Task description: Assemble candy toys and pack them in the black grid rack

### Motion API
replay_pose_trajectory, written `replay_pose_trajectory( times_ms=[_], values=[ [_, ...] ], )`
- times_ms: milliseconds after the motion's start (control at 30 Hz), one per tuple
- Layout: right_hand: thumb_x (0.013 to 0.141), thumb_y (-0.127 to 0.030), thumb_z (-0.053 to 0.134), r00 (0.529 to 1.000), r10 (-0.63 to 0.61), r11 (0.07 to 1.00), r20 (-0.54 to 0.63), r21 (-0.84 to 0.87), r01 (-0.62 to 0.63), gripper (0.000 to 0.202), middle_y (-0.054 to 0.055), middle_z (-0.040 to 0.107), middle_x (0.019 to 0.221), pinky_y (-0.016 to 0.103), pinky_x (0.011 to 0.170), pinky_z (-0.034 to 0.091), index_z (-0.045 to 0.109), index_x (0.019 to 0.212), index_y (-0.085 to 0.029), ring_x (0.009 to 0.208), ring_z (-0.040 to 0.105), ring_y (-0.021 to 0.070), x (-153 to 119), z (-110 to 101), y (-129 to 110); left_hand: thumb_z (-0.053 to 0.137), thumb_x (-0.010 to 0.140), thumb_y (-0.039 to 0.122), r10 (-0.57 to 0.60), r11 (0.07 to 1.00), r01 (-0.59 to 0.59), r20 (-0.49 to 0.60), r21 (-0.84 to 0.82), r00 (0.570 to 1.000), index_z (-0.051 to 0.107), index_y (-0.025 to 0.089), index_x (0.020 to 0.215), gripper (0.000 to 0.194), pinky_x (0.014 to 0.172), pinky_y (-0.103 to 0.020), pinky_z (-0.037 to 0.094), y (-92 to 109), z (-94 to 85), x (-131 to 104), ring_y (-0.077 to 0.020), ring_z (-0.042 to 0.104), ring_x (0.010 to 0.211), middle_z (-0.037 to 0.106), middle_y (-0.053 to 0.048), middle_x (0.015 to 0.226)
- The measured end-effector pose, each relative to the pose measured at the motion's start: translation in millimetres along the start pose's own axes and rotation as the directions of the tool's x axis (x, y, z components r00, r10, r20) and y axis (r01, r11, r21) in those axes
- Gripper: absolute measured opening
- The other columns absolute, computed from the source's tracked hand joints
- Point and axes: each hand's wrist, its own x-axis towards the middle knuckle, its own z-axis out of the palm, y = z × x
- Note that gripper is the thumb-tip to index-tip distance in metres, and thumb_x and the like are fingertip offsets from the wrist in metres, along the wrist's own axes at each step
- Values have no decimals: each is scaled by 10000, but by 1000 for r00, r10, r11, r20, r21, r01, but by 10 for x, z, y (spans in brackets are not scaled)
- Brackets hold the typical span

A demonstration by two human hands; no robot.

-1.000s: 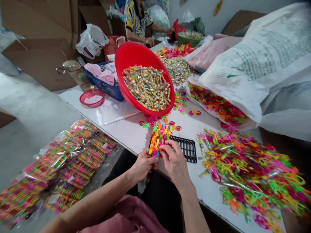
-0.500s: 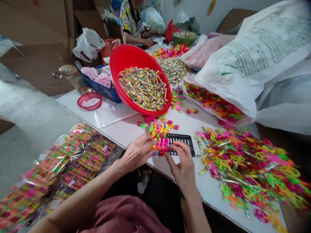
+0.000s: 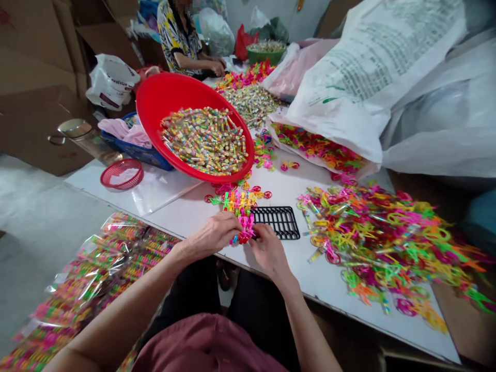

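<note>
My left hand (image 3: 217, 230) is closed at the left side of a cluster of colourful plastic pieces (image 3: 243, 206), its fingertips pressed on them. My right hand (image 3: 268, 249) pinches at the lower right of the same cluster; the small part between its fingers is hard to make out. The pieces sit on the left part of a black slotted rack (image 3: 277, 223), whose right slots show bare. Behind them a tilted red basin (image 3: 151, 111) holds many small striped tubes (image 3: 209, 142).
On the right lies a big heap of colourful plastic pieces (image 3: 380, 237). A white sack (image 3: 349, 88) spills more. At left are a red basket (image 3: 122, 174), a jug (image 3: 85, 138) and bagged pieces (image 3: 96, 274). Another person (image 3: 186, 46) sits across the table.
The view has shifted, so most things stand further left. My right hand's fingers have drawn together at the cluster's lower right edge; my left hand stays on its left side.
</note>
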Motion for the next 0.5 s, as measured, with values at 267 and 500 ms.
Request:
replay_pose_trajectory(
  times_ms=[267,500],
  values=[
    [797,-122,467,978,-112,981,175,-136,136,119,-4,501,715,228,602,353,513,709,-187,669,497,135,199,-50,15,561,798,168,76,928,-122,143,351,987,637,209,945,171,822,-271,367,-52,-52,10,-206,538,903,598,-62,915],
    [821,-173,457,997,-68,997,43,47,66,116,45,556,840,274,687,420,565,863,-174,774,536,165,56,38,75,599,793,251,45,770,-178,226,613,973,526,164,957,199,805,-326,397,-16,-5,9,-225,488,914,534,-65,940]
  ],
)
